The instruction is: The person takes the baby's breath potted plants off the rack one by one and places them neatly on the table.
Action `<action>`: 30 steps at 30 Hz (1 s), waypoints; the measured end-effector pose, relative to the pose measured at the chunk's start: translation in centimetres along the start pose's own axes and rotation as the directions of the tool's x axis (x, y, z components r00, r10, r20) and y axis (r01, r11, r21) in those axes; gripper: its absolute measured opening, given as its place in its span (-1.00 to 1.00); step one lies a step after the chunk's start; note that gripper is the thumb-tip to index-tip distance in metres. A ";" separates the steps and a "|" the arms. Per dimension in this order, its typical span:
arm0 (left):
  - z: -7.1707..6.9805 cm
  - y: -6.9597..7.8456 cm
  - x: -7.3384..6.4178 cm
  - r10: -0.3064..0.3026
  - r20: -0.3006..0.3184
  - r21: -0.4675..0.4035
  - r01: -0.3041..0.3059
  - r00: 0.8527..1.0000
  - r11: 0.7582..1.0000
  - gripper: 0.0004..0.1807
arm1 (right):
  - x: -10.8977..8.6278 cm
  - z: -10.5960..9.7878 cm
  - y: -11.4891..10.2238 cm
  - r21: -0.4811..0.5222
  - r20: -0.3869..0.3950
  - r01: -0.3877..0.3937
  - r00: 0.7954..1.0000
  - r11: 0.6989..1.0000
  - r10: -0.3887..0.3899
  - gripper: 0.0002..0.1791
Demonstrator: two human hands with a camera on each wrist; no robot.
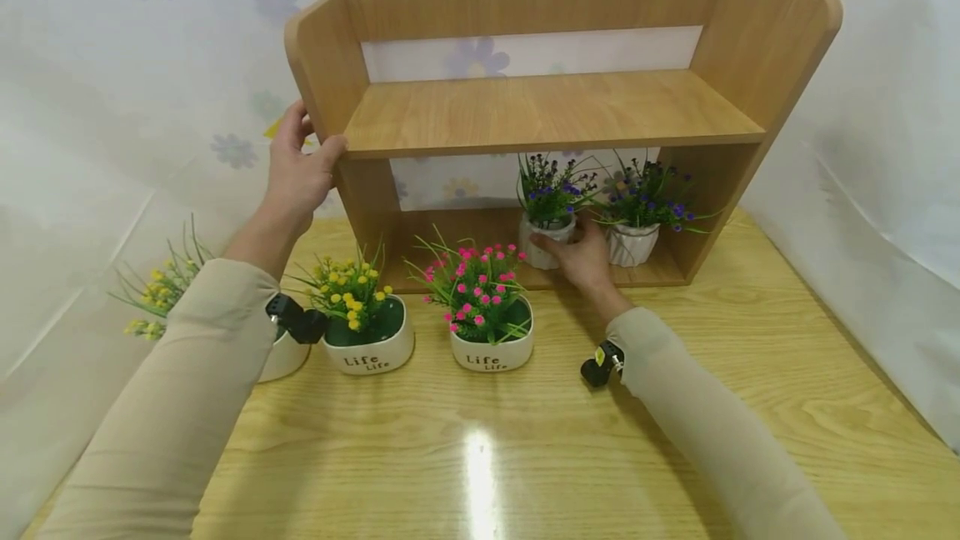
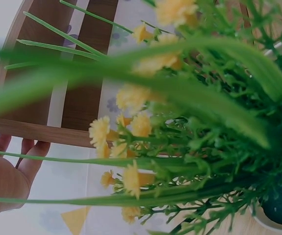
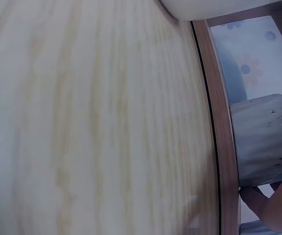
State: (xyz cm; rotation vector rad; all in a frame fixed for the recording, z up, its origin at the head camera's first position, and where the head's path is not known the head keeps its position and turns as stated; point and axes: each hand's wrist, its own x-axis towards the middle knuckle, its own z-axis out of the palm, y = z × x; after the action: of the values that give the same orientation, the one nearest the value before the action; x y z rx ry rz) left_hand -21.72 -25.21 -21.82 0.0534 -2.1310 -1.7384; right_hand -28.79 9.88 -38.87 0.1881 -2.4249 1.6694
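Observation:
A two-tier wooden shelf [image 1: 555, 111] stands at the back of the table. At its left side panel, my left hand [image 1: 295, 177] grips the edge, thumb at the front near the upper board. My right hand [image 1: 587, 258] reaches into the lower tier and holds a white flowerpot [image 1: 531, 255] with purple flowers, thumb and fingers on opposite sides. In the right wrist view this ribbed pot [image 3: 263, 142] sits at the shelf's front strip [image 3: 224, 147]. A second white pot [image 1: 633, 246] with purple flowers stands to its right, close to the right hand.
In front of the shelf stand oval white planters: one with pink flowers [image 1: 491, 354], one with yellow flowers [image 1: 371, 357], and another [image 1: 285, 359] partly behind the left sleeve. Yellow blooms [image 2: 141, 125] and leaves fill much of the left wrist view. White flowered cloth [image 1: 195, 65] hangs behind.

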 end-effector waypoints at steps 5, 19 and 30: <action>0.2 0.0 0.1 -0.010 0.002 0.009 0.010 1.000 1.000 -0.37 | 0.1 -0.1 0.1 -0.008 -0.007 -0.019 1.000 1.000 0.019 -0.04; 0.6 0.1 0.3 -0.002 0.012 -0.009 0.002 1.000 1.000 -0.37 | -0.5 -0.4 0.1 0.051 -0.007 0.009 1.000 0.999 -0.008 -0.12; 0.6 -0.1 0.6 0.010 0.016 -0.007 -0.010 1.000 1.000 -0.38 | -1.1 -0.6 -0.8 0.068 0.027 0.021 0.999 0.998 -0.023 -0.16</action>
State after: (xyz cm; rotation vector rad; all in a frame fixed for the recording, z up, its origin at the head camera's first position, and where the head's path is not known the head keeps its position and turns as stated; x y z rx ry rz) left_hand -22.45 -24.81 -21.86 0.0269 -2.1330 -1.7458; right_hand -27.51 10.11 -38.19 0.2484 -2.3794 1.7518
